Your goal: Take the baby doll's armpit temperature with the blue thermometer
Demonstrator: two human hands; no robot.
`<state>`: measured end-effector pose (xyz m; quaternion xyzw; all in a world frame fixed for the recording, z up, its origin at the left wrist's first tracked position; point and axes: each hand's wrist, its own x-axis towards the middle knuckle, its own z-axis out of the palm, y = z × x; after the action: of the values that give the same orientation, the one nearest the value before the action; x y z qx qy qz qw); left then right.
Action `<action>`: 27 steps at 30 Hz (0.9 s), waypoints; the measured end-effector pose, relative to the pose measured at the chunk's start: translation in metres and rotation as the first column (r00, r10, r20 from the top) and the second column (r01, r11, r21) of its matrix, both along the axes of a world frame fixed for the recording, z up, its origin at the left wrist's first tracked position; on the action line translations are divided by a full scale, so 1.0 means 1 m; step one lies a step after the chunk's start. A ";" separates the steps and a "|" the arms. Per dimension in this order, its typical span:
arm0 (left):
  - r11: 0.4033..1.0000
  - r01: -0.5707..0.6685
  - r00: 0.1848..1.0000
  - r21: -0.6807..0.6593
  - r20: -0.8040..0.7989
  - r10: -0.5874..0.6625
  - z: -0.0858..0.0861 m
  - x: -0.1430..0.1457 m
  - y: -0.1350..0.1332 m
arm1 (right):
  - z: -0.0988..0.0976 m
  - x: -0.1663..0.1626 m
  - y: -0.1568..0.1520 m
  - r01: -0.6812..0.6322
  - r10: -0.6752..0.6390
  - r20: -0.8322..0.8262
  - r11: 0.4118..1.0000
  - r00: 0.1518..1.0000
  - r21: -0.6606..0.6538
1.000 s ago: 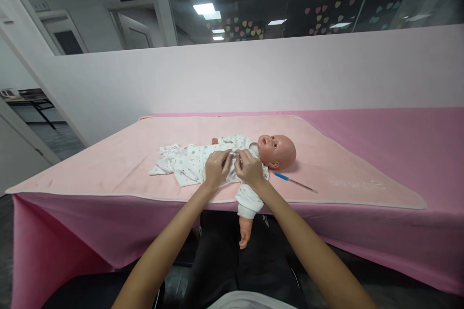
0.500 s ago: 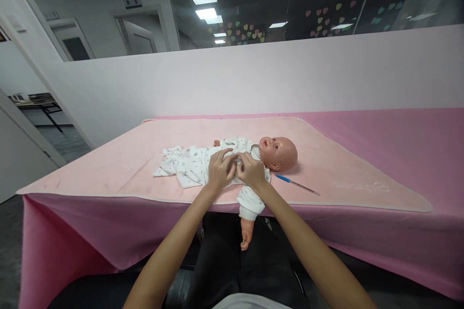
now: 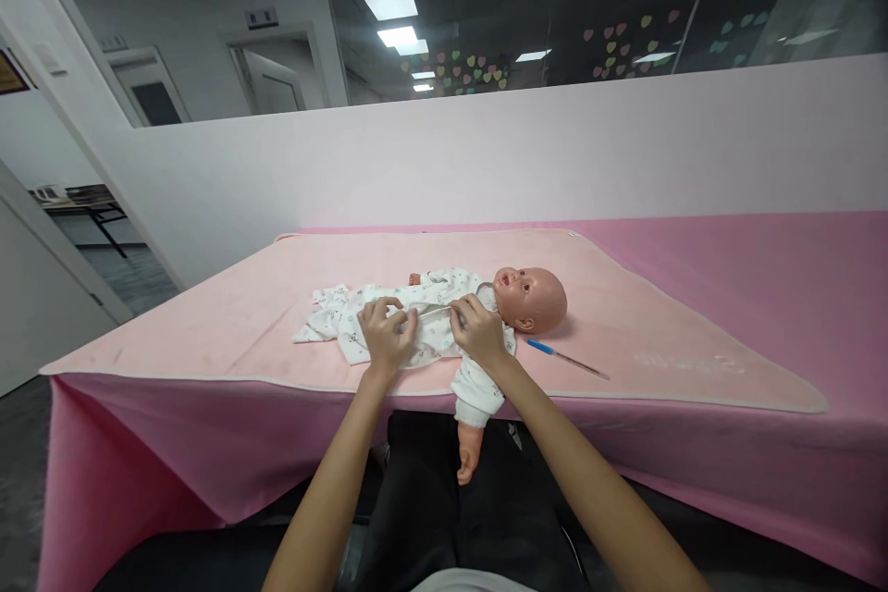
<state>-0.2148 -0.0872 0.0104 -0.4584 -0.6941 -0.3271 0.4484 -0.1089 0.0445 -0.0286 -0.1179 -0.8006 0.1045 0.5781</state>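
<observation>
A baby doll [image 3: 531,299] lies on its back with its head to the right, dressed in a white printed baby garment [image 3: 357,303]. Over the doll's belly, my left hand [image 3: 388,333] pinches the garment. Nearer the chest, my right hand [image 3: 478,330] has its fingers closed on the same cloth. A pale strip, a tie or the garment's edge, runs taut between both hands; which one I cannot tell. One doll arm [image 3: 470,451] hangs over the table's front edge, its sleeve pushed up below my right wrist.
Right of the doll lies a blue-handled thin stick [image 3: 567,358], perhaps a pen. A peach blanket [image 3: 659,324] covers part of the pink-clothed table [image 3: 797,296]. Behind stands a white wall [image 3: 486,162] with glass above it.
My left hand has moved left along the garment, away from my right hand, and the strip between them has come into view. My right hand stays near the doll's chest.
</observation>
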 end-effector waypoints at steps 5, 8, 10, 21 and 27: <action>0.993 -0.088 0.994 0.084 0.073 0.082 0.011 -0.019 -0.008 | 0.001 0.000 0.001 -0.020 0.020 -0.015 1.000 1.000 -0.021; 0.980 -0.108 0.972 0.164 0.227 0.069 0.026 -0.012 -0.001 | 0.002 -0.001 0.001 -0.026 0.025 -0.027 0.999 0.999 -0.035; 0.994 -0.005 0.972 0.110 0.234 -0.021 0.034 -0.001 0.007 | 0.002 -0.002 0.001 -0.019 0.018 -0.026 0.999 0.999 -0.039; 0.844 0.158 0.987 -0.513 0.050 -0.154 0.006 0.014 0.025 | 0.000 -0.004 0.002 -0.003 0.002 -0.012 0.997 1.000 -0.081; 0.896 0.122 0.992 -0.427 0.025 -0.123 -0.002 0.018 0.027 | -0.001 -0.004 0.003 -0.023 0.019 -0.032 0.993 0.999 -0.112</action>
<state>-0.1966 -0.0604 0.0082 -0.5888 -0.7180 -0.1942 0.3163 -0.1130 0.0472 -0.0298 -0.1401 -0.7857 0.1574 0.5817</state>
